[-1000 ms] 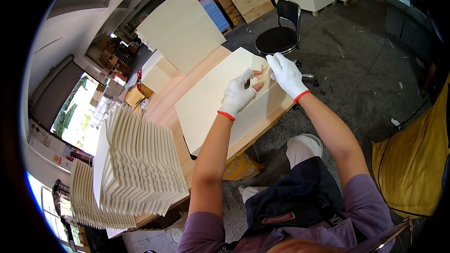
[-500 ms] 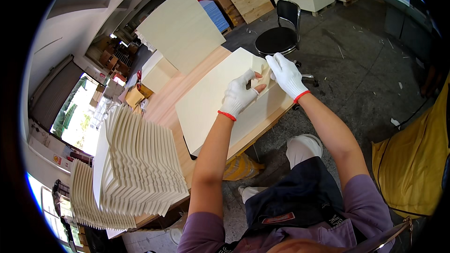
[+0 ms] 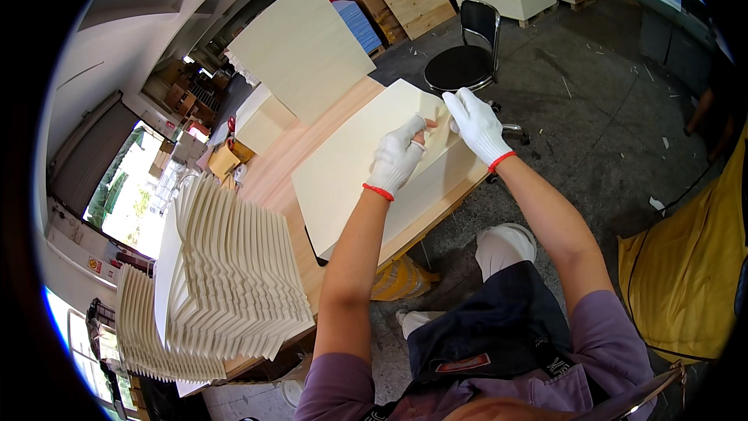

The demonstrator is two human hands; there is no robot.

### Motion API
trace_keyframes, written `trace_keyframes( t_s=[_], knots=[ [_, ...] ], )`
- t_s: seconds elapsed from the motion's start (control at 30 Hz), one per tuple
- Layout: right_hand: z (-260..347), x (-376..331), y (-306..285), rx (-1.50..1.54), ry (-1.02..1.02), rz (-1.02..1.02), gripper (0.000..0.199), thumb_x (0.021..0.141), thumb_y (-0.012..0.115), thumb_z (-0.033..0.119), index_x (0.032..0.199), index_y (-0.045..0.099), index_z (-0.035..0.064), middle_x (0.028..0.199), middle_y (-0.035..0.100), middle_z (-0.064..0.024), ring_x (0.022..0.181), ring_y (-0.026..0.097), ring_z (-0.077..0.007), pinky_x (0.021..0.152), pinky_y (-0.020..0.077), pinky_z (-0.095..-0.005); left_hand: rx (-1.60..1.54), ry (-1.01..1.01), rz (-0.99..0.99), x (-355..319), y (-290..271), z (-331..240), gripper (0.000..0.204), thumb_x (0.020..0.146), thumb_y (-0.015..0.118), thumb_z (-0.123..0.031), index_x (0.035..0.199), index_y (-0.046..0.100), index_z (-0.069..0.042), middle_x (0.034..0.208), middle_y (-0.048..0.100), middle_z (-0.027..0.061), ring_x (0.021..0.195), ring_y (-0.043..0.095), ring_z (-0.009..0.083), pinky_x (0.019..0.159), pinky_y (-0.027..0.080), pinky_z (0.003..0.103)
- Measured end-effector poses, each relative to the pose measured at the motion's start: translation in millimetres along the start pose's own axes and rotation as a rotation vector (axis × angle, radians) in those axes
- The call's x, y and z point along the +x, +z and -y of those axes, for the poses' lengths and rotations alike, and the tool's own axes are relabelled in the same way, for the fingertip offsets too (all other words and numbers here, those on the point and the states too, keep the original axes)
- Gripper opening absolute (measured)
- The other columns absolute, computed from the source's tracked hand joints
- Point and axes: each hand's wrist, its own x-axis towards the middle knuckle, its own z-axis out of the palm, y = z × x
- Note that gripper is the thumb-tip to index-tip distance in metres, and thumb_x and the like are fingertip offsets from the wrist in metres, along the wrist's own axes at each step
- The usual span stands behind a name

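A thick stack of cream paper sheets (image 3: 354,171) lies on the wooden table in front of me, its far right corner bent upward. At that corner my right hand (image 3: 474,123), in a white knit glove with a red cuff, is closed on the raised sheet edges (image 3: 441,118). My left hand (image 3: 399,157), gloved alike but with bare fingertips showing, is just left of it over the stack. Its fingers are curled in by the lifted corner; whether a sheet is between them is hidden.
Wavy piles of cream sheets (image 3: 234,265) stand at the left on the table (image 3: 292,140). A tall cream stack (image 3: 304,51) rises at the back. Beyond the table's right edge is a black chair (image 3: 460,68). A yellow cover (image 3: 686,265) hangs at the right.
My left hand's thumb and finger, apart before, have curled together close to the bent corner. My right hand has hardly moved.
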Motion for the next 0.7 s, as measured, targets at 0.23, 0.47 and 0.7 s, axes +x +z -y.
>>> trace_keyframes(
  t_s=[0.23,0.47,0.7],
  knots=[
    [-1,0,1,-0.002,0.013,-0.003,0.046,0.101,0.043,0.049,0.092,0.055,0.0052,0.068,0.062,-0.0133,0.071,0.063,-0.0330,0.071,0.0454,-0.0433,0.110,-0.021,-0.046,-3,2,-9,0.031,0.085,0.076,-0.035,0.109,0.067,-0.016,0.091,0.070,0.0089,0.082,0.067,0.0253,0.077,0.052,0.038],
    [-2,0,-5,-0.053,-0.011,-0.007,0.048,0.100,0.045,0.052,0.091,0.057,0.0062,0.073,0.064,-0.0144,0.075,0.064,-0.0346,0.070,0.0455,-0.0439,0.082,-0.082,0.043,-4,-3,-21,0.031,0.088,0.071,-0.030,0.117,0.067,-0.019,0.099,0.071,0.0114,0.084,0.069,0.0275,0.075,0.053,0.037],
    [-3,-1,-46,-0.550,-0.027,0.114,0.053,0.094,0.051,0.059,0.089,0.061,0.0075,0.084,0.068,-0.0164,0.083,0.067,-0.0353,0.071,0.0482,-0.0465,0.215,0.141,-0.071,-9,4,-13,0.046,0.090,0.060,-0.018,0.136,0.058,-0.024,0.104,0.070,0.0154,0.092,0.068,0.0360,0.081,0.054,0.043]
  ],
)
